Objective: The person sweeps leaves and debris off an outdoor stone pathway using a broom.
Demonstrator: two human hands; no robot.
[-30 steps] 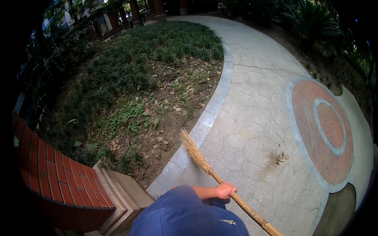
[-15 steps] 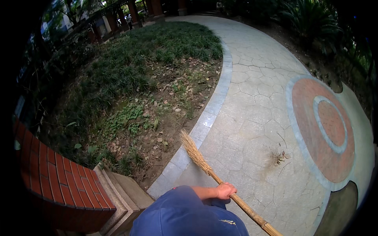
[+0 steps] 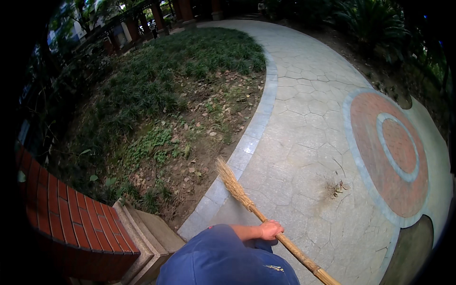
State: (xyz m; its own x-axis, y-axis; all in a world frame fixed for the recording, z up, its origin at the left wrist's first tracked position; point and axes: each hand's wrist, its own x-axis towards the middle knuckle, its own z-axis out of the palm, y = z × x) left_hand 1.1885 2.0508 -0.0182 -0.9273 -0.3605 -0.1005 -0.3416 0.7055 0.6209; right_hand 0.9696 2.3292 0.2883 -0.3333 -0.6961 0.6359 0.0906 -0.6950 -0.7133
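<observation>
My left hand (image 3: 270,230) is closed round the wooden handle of a straw broom (image 3: 260,215), a little behind its bristle head. The broom slants from the upper left to the lower right. Its bristles (image 3: 230,177) reach across the pale kerb toward the bare soil; whether they press on the stone I cannot tell. Beyond the lower edge the handle's far end is cut off, and my right hand does not show. To the right of the broom, a small heap of dry leaves and twigs (image 3: 336,189) lies on the paving.
A curved stone path (image 3: 304,142) bends away, with a round red-brick inlay (image 3: 365,156) at right. The kerb (image 3: 249,142) borders a planted bed (image 3: 142,109) strewn with leaves. At lower left stands a red brick wall (image 3: 71,204) with a stone ledge (image 3: 154,230).
The view has shifted very slightly. My left hand keeps its hold, and the broom lies in almost the same place; the leaf heap looks unchanged.
</observation>
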